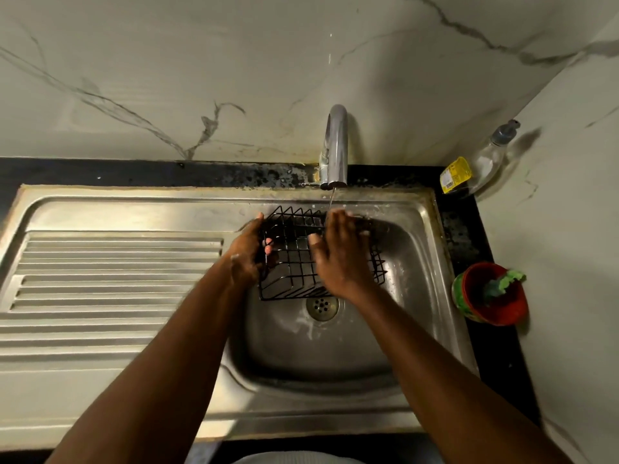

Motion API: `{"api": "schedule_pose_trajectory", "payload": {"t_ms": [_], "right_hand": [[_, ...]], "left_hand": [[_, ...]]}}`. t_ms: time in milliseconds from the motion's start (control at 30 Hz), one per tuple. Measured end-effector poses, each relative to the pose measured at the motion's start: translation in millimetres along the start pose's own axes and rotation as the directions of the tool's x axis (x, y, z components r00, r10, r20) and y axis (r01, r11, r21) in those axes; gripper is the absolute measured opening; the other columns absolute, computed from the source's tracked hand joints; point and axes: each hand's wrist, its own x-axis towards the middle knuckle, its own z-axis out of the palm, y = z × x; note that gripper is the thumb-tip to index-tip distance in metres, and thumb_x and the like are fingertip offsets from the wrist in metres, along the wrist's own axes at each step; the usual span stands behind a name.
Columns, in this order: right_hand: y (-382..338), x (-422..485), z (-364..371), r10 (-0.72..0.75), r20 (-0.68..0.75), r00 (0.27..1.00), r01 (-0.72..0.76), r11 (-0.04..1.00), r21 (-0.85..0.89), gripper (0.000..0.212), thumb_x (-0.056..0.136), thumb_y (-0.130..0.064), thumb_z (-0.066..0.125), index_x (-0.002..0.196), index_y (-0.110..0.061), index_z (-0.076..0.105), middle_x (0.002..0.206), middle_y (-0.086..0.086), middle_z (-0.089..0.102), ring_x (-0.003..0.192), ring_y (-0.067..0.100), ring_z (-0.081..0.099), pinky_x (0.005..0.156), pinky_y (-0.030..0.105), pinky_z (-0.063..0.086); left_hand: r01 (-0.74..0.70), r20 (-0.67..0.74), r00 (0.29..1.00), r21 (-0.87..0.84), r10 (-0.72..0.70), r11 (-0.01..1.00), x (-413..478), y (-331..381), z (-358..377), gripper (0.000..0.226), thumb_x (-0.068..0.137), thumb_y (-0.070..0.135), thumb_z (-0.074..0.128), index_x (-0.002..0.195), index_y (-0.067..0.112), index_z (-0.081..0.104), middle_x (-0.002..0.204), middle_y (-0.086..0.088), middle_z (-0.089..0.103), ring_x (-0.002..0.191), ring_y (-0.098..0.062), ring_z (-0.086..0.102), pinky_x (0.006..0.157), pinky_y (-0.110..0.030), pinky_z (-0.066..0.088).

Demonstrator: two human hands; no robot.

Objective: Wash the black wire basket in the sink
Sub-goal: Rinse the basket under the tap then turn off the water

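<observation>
**Position of the work.** The black wire basket (294, 262) is held inside the sink (412, 262), tilted, above the basin floor and just far of the drain (322, 308). Its far rim sits below the tap (336, 142). A thin water stream (331, 199) falls from the spout onto the far edge of the basket.

**Left hand.** The left hand (248, 252) supports the basket at its left side wall. The grip is curled round the wires, with the thumb showing through the mesh on the inside.

**Right hand.** The right hand (338, 252) lies across the middle of the basket, palm down, at the point where the water lands. The grip is spread, with straight fingers pressed against the wires. The fingertips are blurred, so it cannot be told whether they hook over the far rim.

**Step in hand.** Judged from the running water and the flat palm on the mesh, this is the rub-and-rinse stage, carried out with the bare hand. The green scrubber (502, 283) sits unused in the red cup (492, 296) on the counter (469, 236) to the right. A soap bottle (485, 162) lies in the far right corner.

**Next move.** The left hand should turn the basket so that the unrinsed near and right walls come under the stream, while the right hand passes over each wire crossing.
</observation>
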Motion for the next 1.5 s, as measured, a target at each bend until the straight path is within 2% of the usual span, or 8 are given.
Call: {"api": "schedule_pose_trajectory", "payload": {"t_ms": [133, 233, 467, 767, 1000, 1133, 1300, 1500], "right_hand": [[-49, -11, 5, -0.298, 0.024, 0.954, 0.299, 0.953, -0.058, 0.075, 0.103, -0.062, 0.007, 0.164, -0.021, -0.007, 0.171, 0.001, -0.014, 0.157, 0.016, -0.019, 0.126, 0.05, -0.012], [-18, 10, -6, -0.322, -0.016, 0.947, 0.319, 0.942, -0.102, 0.064, 0.105, -0.059, 0.008, 0.163, -0.035, 0.001, 0.172, -0.007, -0.003, 0.158, 0.014, -0.007, 0.125, 0.054, -0.006], [31, 30, -4, 0.404, -0.016, 0.915, -0.403, 0.914, 0.04, 0.078, 0.104, -0.065, 0.01, 0.164, -0.018, 0.002, 0.172, 0.013, -0.003, 0.158, 0.033, -0.004, 0.126, 0.057, -0.001], [-21, 0, -15, -0.308, -0.117, 0.944, 0.295, 0.948, -0.118, 0.069, 0.103, -0.064, 0.017, 0.163, -0.028, 0.02, 0.171, -0.002, 0.016, 0.158, 0.016, 0.008, 0.127, 0.053, 0.009], [72, 7, -51, 0.274, -0.023, 0.961, -0.257, 0.925, 0.279, 0.073, 0.096, -0.078, 0.036, 0.146, -0.028, 0.051, 0.129, -0.004, 0.064, 0.109, 0.015, 0.064, 0.084, 0.034, 0.055], [78, -4, -67, 0.394, 0.27, 0.878, -0.455, 0.515, 0.727, 0.046, 0.082, -0.078, 0.064, 0.119, -0.049, 0.066, 0.124, 0.002, 0.068, 0.101, 0.037, 0.074, 0.088, 0.057, 0.06], [82, -2, -69, 0.467, 0.379, 0.799, -0.575, 0.405, 0.711, 0.05, 0.082, -0.077, 0.064, 0.12, -0.044, 0.059, 0.116, 0.004, 0.064, 0.093, 0.024, 0.06, 0.087, 0.047, 0.049], [78, 4, -83, 0.558, 0.436, 0.707, -0.689, 0.401, 0.604, 0.091, 0.063, -0.097, 0.057, 0.139, -0.046, 0.048, 0.104, 0.011, 0.058, 0.087, 0.027, 0.058, 0.069, 0.035, 0.052]], "left_hand": [[-0.006, 0.001, 1.0, -0.063, 0.006, 0.998, 5, -6, -2, 0.058, 0.095, 0.066, 0.059, 0.121, 0.017, 0.076, 0.098, -0.005, 0.077, 0.083, -0.015, 0.073, 0.063, -0.026, 0.062], [0.052, -0.019, 0.998, -0.125, -0.055, 0.991, 2, -2, -8, 0.049, 0.093, 0.065, 0.063, 0.09, 0.018, 0.077, 0.066, 0.004, 0.063, 0.051, -0.005, 0.055, 0.044, -0.016, 0.049], [-0.003, -0.03, 1.0, -0.022, 0.002, 1.0, -5, -6, -5, 0.039, 0.096, 0.061, 0.063, 0.088, 0.022, 0.064, 0.06, 0.005, 0.047, 0.041, -0.008, 0.041, 0.038, -0.018, 0.034], [0.073, 0.062, 0.996, -0.097, -0.067, 0.993, -12, -2, 9, 0.052, 0.096, 0.064, 0.058, 0.086, 0.016, 0.074, 0.067, 0.0, 0.067, 0.05, -0.012, 0.062, 0.045, -0.019, 0.051], [0.081, 0.036, 0.996, 0.002, -0.081, 0.997, -8, -2, -11, 0.054, 0.092, 0.068, 0.062, 0.061, 0.025, 0.061, 0.056, 0.008, 0.046, 0.044, -0.008, 0.039, 0.039, -0.02, 0.031], [0.105, 0.057, 0.993, -0.008, -0.105, 0.994, -3, -8, -10, 0.05, 0.088, 0.069, 0.067, 0.064, 0.027, 0.057, 0.057, 0.008, 0.048, 0.046, -0.008, 0.04, 0.042, -0.02, 0.029], [0.101, 0.043, 0.994, 0.019, -0.102, 0.995, 4, -10, -8, 0.051, 0.093, 0.068, 0.06, 0.068, 0.023, 0.054, 0.057, 0.007, 0.048, 0.043, -0.009, 0.044, 0.041, -0.02, 0.035], [-0.114, 0.065, 0.993, 0.293, 0.099, 0.949, -9, -8, 16, 0.068, 0.085, 0.084, 0.053, 0.112, 0.025, 0.072, 0.097, -0.007, 0.07, 0.089, -0.022, 0.064, 0.086, -0.038, 0.049]]}}
